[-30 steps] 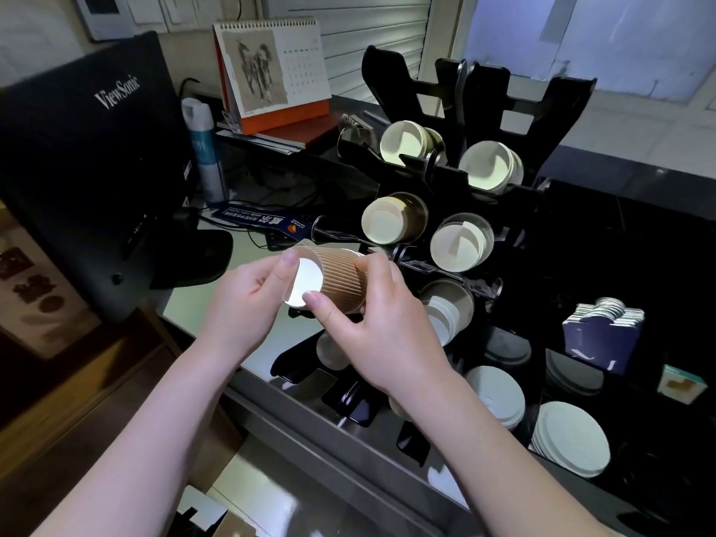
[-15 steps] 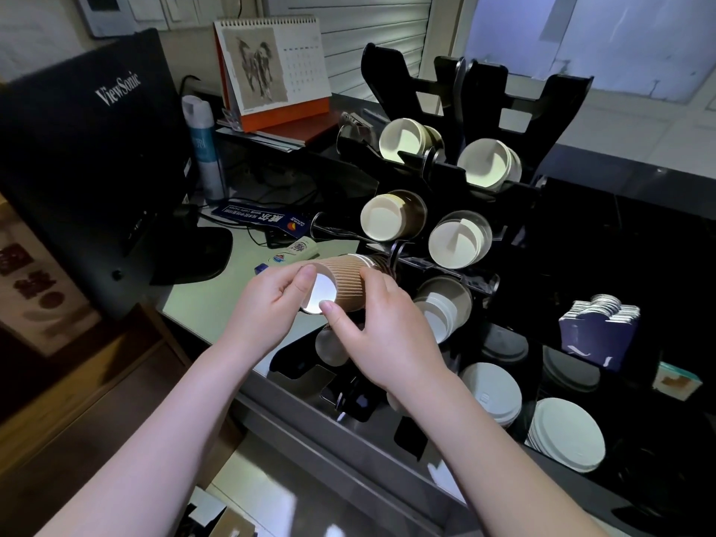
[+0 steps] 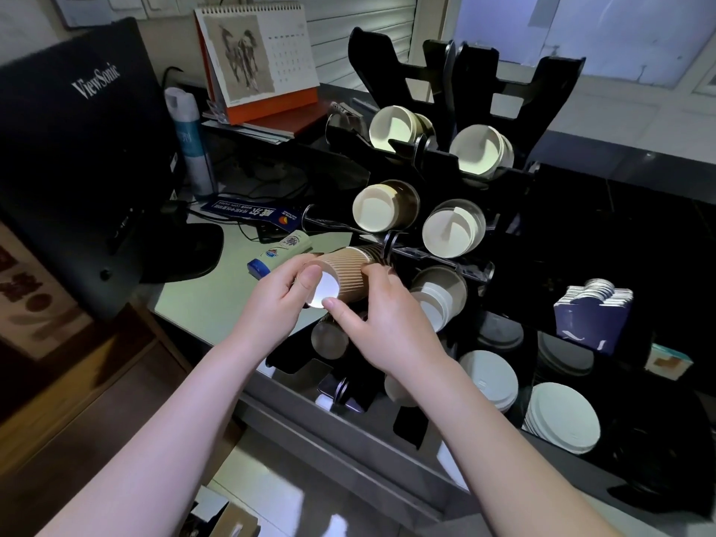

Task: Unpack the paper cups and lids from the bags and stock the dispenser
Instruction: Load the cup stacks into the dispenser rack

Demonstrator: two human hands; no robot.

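Holding a ribbed brown cup stack (image 3: 350, 275) on its side, both hands grip it: left hand (image 3: 277, 304) curls around the near base, right hand (image 3: 381, 323) pinches the wall. Its long axis points far-right into the dispenser (image 3: 476, 149) slot.

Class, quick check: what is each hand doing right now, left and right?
Left hand: fingers curled round the base end of the ribbed brown cup.
Right hand: fingers gripping the same cup from its other side.
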